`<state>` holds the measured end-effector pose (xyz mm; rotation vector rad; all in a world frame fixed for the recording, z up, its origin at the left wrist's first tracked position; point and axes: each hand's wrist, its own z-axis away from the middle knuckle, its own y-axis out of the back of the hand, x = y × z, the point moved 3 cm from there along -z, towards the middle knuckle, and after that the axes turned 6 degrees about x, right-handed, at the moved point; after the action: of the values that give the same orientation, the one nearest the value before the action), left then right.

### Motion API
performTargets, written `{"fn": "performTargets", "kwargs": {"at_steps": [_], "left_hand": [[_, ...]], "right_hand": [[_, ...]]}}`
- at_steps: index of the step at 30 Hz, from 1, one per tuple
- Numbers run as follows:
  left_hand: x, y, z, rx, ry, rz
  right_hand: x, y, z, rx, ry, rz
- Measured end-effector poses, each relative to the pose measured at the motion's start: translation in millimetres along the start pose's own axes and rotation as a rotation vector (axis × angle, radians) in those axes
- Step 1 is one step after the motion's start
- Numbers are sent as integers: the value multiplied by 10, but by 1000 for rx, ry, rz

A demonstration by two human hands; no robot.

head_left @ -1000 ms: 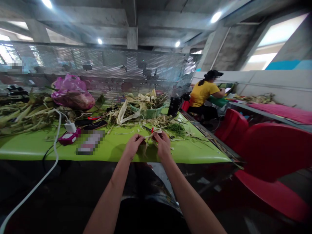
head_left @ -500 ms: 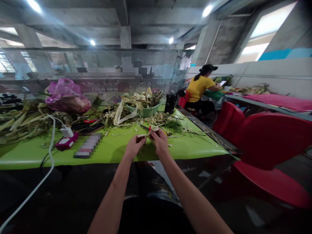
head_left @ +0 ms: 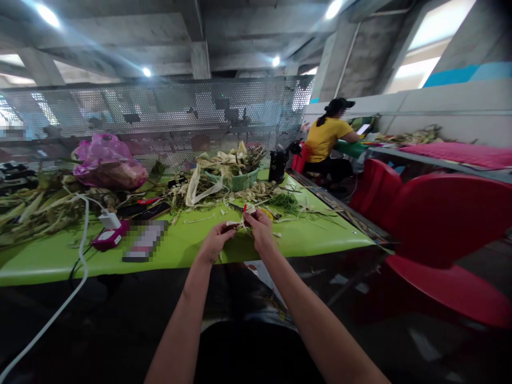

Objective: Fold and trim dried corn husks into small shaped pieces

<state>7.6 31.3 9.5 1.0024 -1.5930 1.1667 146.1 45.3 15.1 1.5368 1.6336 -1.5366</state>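
Above the front of the green table (head_left: 176, 249), my left hand (head_left: 216, 241) pinches one end of a pale dried husk strip (head_left: 240, 224). My right hand (head_left: 261, 229) has its thumb and fingers closed on the other side of the same strip, close to the left fingertips. Just beyond the fingers lies a tool with a dark blade (head_left: 235, 206) and bits of red and yellow, partly hidden by my right hand. Farther back is a green basket (head_left: 244, 182) heaped with dried husks (head_left: 224, 161).
Loose husks (head_left: 32, 213) and a pink plastic bag (head_left: 108, 162) cover the left side. A phone (head_left: 144, 241) lies near a purple power socket (head_left: 109, 237) with a white cable. A person in a yellow shirt (head_left: 328, 140) sits beyond red chairs (head_left: 448, 218).
The view has shifted slightly. My hands stay close together on the husk strip, the left thumb now stretched more toward the right hand.
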Motion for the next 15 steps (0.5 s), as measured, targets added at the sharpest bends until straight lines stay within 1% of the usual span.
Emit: {"fn": "performTargets", "kwargs": {"at_steps": [4, 5, 9, 10, 12, 15], "left_hand": [[27, 20, 1, 13, -26, -63], [39, 33, 8, 38, -39, -72], [84, 109, 70, 203, -86, -77], [87, 116, 86, 217, -82, -86], [83, 103, 102, 195, -72, -122], [48, 52, 69, 153, -76, -231]], "right_hand": [[-8, 36, -28, -3, -9, -4], [-12, 45, -35, 2, -9, -6], [-21, 63, -46, 19, -5, -18], [-22, 64, -46, 21, -4, -20], [-23, 62, -44, 21, -4, -25], [-30, 58, -36, 14, 1, -31]]}}
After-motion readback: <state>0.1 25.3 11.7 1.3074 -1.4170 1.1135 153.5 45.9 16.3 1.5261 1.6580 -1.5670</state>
